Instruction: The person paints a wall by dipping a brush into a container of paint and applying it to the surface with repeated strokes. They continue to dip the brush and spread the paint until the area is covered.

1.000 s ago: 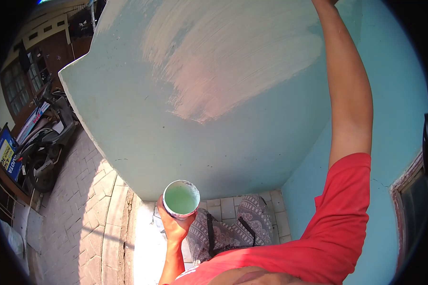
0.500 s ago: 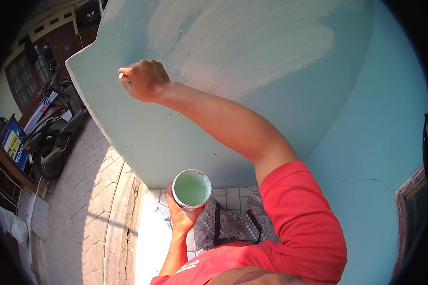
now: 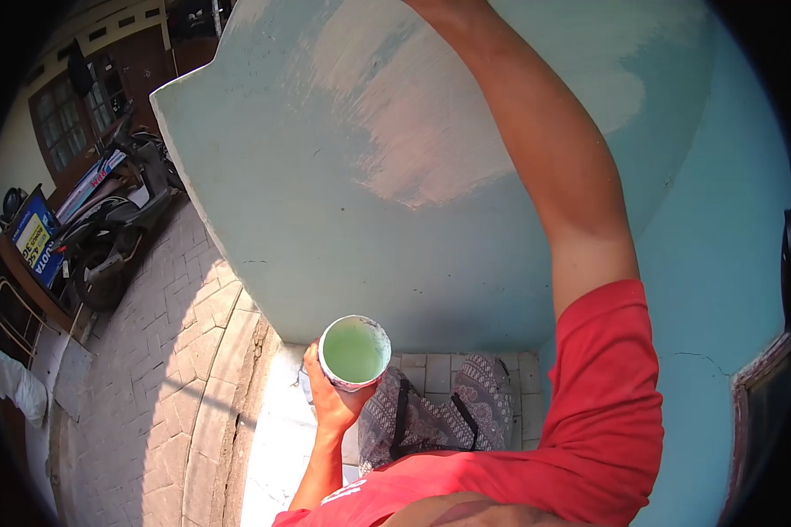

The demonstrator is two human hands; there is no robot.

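Note:
My left hand is wrapped round a round white tub with pale green liquid inside, held low in front of my body. My right arm, in a red sleeve, stretches up across a blue-green wall. Only the wrist end of that arm shows at the top edge; the right hand's fingers are out of the picture. Beside the forearm, a pale, streaky patch covers part of the wall's upper area.
To the left, a motorbike and a blue and yellow sign stand along a paved lane. A framed opening is at the right. Patterned trousers show above light floor tiles.
My right arm has swung up and to the right, taking the hand out of the top of the view. The camera view has shifted slightly. My left hand still holds the tub.

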